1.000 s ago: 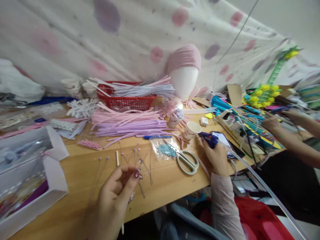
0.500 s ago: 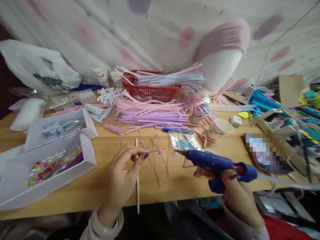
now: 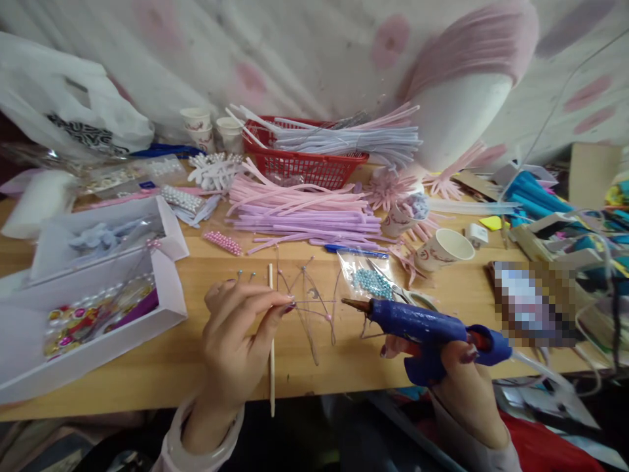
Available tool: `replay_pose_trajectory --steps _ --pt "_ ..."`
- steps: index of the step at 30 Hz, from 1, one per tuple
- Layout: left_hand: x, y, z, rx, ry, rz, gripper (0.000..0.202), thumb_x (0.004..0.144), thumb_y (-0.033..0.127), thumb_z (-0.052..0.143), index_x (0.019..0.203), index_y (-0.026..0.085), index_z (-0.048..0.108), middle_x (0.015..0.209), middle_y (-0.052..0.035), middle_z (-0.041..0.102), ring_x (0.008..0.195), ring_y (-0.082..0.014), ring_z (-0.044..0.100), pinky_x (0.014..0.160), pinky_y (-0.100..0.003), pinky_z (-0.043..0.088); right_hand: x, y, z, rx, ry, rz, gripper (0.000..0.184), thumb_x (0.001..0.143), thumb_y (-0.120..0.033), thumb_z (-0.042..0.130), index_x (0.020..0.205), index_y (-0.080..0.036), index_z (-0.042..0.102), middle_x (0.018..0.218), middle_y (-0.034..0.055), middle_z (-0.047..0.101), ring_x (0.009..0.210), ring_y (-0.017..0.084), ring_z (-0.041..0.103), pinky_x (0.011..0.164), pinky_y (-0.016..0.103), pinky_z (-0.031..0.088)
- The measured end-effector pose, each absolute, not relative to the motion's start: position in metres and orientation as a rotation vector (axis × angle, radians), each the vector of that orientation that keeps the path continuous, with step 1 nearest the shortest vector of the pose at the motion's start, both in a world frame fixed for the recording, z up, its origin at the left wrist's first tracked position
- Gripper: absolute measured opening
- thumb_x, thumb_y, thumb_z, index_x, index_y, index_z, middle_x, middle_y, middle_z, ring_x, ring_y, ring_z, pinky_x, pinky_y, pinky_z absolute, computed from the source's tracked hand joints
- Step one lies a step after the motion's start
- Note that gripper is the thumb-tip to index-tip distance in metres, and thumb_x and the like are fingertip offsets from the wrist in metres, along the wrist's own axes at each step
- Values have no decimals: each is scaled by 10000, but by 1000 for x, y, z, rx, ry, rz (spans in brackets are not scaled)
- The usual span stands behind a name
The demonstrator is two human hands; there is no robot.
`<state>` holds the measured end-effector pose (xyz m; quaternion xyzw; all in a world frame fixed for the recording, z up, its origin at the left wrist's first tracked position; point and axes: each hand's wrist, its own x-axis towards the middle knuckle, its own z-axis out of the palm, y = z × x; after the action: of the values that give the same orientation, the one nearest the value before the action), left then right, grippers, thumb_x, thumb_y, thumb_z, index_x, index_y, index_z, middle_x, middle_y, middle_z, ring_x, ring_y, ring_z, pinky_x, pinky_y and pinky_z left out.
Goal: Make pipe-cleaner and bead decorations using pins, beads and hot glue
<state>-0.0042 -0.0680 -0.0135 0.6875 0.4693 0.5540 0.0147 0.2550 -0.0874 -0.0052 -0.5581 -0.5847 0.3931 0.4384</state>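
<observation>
My left hand (image 3: 238, 341) pinches a thin beaded wire sprig (image 3: 309, 308) between thumb and fingers, just above the wooden table (image 3: 147, 354). A wooden stick (image 3: 271, 341) lies under that hand and juts over the table's front edge. My right hand (image 3: 455, 377) grips a blue hot glue gun (image 3: 422, 328), whose copper nozzle points left toward the wire sprig, a short gap away. More bead-tipped wires lie on the table behind the sprig.
A heap of pink and purple pipe cleaners (image 3: 304, 216) lies before a red basket (image 3: 304, 167). A white box of beads (image 3: 93, 314) sits left. Scissors and a bag of blue beads (image 3: 371, 282), paper cups (image 3: 445, 249), a foam head (image 3: 459, 111) and a phone (image 3: 533, 305) stand right.
My right hand took the glue gun from beside the phone and brought it left, near the wire in my left hand. The view swung left and closer.
</observation>
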Motion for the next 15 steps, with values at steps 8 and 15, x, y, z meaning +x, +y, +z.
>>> replay_pose_trajectory --steps 8,15 --pt "-4 -72 -12 2142 1428 1737 157 813 61 668 891 197 654 804 -11 659 750 -162 594 754 -371 413 255 -87 6 -1385 -1449 996 435 753 -664 600 642 -244 573 492 48 607 534 248 625 472 340 503" --pt "-3 -71 -12 2160 1420 1717 168 811 64 672 902 203 652 804 -7 654 750 -163 597 755 -370 412 254 -89 5 -1390 -1438 976 440 757 -669 594 671 -238 595 505 43 607 518 234 607 455 327 489"
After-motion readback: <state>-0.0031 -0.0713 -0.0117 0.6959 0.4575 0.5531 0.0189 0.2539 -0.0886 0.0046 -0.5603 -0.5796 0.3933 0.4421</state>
